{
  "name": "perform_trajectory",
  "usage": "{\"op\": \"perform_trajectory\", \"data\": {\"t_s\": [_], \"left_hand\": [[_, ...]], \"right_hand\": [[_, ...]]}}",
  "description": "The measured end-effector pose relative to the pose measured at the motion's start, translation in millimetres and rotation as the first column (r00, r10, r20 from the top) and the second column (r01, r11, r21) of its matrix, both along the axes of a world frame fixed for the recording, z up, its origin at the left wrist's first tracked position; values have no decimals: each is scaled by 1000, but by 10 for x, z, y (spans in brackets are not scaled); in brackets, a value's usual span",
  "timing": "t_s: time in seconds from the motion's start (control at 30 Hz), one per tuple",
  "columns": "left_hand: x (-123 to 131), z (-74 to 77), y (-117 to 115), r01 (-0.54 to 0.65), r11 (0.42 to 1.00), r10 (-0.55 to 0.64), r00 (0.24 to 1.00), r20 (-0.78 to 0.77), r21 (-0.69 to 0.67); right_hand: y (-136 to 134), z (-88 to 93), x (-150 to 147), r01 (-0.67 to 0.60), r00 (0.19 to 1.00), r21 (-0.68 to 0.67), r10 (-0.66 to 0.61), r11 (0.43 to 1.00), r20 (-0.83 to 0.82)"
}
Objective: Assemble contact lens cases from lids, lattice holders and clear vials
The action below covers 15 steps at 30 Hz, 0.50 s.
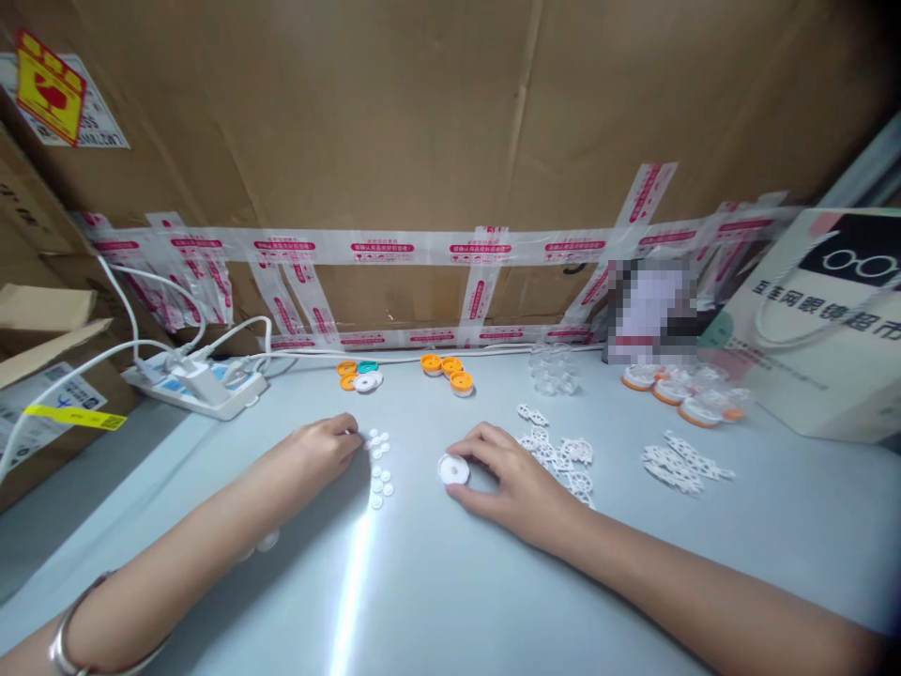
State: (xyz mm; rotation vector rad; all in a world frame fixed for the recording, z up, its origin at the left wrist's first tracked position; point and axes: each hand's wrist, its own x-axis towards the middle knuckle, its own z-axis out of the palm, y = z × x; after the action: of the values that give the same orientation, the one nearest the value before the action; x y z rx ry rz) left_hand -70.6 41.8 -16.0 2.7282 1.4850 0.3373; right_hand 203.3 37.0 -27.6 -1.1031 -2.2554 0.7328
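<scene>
Grey tabletop — right hand, holding white disc; left hand, beside small caps

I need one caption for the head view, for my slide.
Right hand holds a round white part; left hand is beside small white discs.

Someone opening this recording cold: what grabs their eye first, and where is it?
Probably the big cardboard box filling the background, with its red-and-white tape and a yellow-and-red label at upper left. Then, near the middle of the table, the right hand pinching a white round piece, with the left hand beside small white discs. Orange round pieces stand out farther back.
</scene>
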Motion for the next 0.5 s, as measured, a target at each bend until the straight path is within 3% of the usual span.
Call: {"op": "perform_trajectory", "data": {"t_s": [0.27,0.4,0.5], "left_hand": [[-29,106,104,-47,976,92,974,207,-211],[-23,131,88,-122,964,168,968,186,-235],[-14,168,65,-86,973,115,985,125,-213]], "right_hand": [[7,-11,-2,-8,1000,1,8,1000,-12],[-2,-7,-2,-7,1000,0,7,1000,-14],[0,-3,3,-5,1000,5,5,1000,-12]]}}
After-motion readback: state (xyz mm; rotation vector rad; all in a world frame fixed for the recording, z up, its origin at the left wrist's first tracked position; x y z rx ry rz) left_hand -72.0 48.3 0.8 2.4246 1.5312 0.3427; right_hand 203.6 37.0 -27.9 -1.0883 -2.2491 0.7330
